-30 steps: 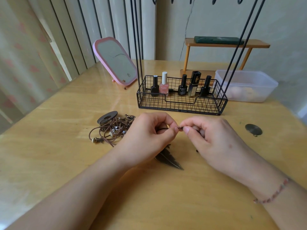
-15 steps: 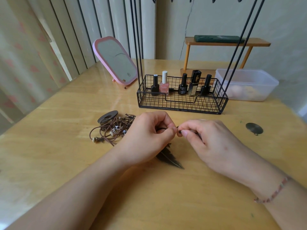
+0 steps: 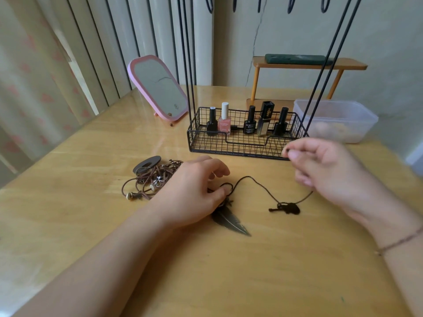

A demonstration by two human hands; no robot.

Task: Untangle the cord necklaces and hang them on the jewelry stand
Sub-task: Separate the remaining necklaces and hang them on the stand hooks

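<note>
Cord necklace (image 3: 258,186) pinched by right hand (image 3: 325,170), left hand (image 3: 194,191) pressing it, five bottles (image 3: 249,121)

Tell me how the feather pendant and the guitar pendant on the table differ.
The feather pendant is long, pointed and bronze-grey; the guitar pendant is shorter, rounded and nearly black. The feather's top lies under the left hand; the guitar lies in the open between both hands. The guitar's cord is stretched out toward the right hand; the feather's cord is mostly hidden. Both lie flat on the table.
</note>
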